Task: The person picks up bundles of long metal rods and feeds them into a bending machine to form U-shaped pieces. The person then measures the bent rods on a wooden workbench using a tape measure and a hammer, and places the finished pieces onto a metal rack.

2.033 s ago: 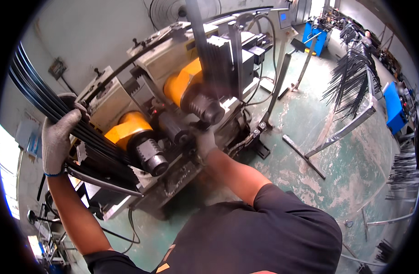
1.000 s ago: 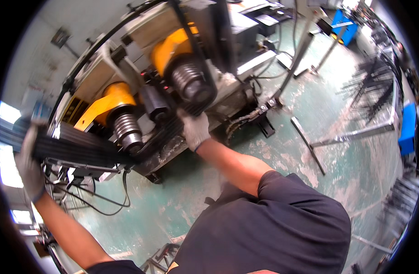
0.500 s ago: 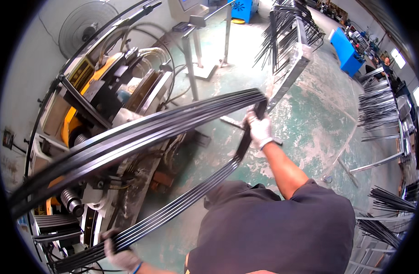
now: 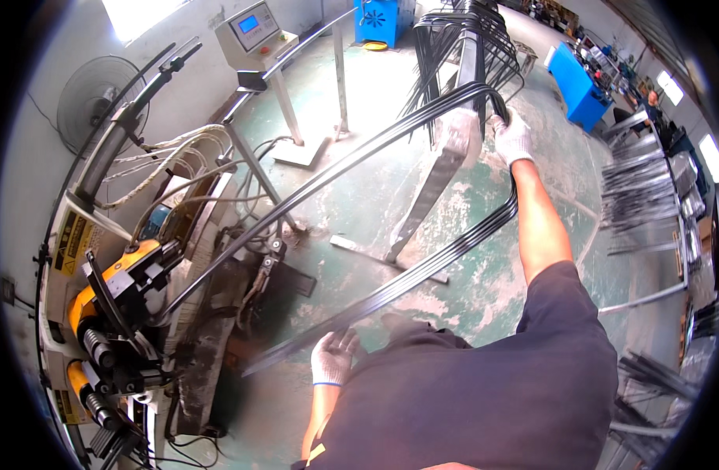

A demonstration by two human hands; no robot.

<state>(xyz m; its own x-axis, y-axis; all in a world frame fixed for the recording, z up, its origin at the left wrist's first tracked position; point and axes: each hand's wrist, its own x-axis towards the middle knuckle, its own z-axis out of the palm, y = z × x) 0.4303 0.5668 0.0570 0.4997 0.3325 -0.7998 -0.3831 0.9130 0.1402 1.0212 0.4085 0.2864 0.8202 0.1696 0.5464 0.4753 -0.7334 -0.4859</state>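
A bundle of thin dark metal bars (image 4: pixel 422 270), bent into a U shape, hangs by its bend over the near end of a metal rack beam (image 4: pixel 453 149). At that bend my right hand (image 4: pixel 512 139), in a white knit glove, is closed around the bars with the arm stretched forward. One long leg of the bundle runs down left toward the machine; the other comes back toward my body. Below this nearer leg is my gloved left hand (image 4: pixel 334 358), open with fingers extended close to the bars. Whether its fingertips touch them I cannot tell.
More bent bars (image 4: pixel 473 31) hang farther along the beam. On the left stands a yellow and black machine (image 4: pixel 117 301) with hoses, and behind it a control console (image 4: pixel 254 35). A rack of bars (image 4: pixel 641 192) and a blue cabinet (image 4: pixel 575 82) are on the right.
My right hand has carried the bent bars forward and right, onto the rack beam's end. My left hand has let go of the nearer leg and moved right, toward my body. The view has shifted.
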